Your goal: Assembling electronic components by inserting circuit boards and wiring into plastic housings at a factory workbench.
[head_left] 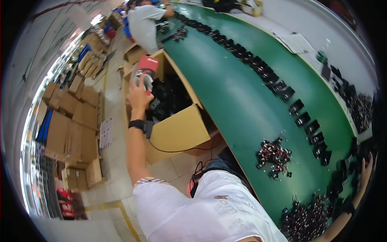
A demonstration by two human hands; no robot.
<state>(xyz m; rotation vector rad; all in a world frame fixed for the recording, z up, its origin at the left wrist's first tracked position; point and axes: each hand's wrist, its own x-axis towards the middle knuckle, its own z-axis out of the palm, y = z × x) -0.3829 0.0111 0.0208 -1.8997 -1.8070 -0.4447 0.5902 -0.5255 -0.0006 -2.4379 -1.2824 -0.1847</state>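
My left hand [139,97] is closed on the lower part of a red, white and black printed box [146,69]. It holds this box over the open top of a large cardboard carton [173,131], at its left side. Inside the carton lies a heap of black plastic parts [164,99]. At the far right rim, my right hand [366,166] reaches among black parts [342,171] at the table's edge. Its fingers look apart, with dark parts close by; the rim of the picture hides some of them.
Along the green table [217,97] runs a long row of black units [258,64]. Small wired parts lie in a pile [275,156] and a bigger heap [308,218]. Another person [145,24] stands at the table's far end. Cardboard boxes [72,125] are stacked on the left.
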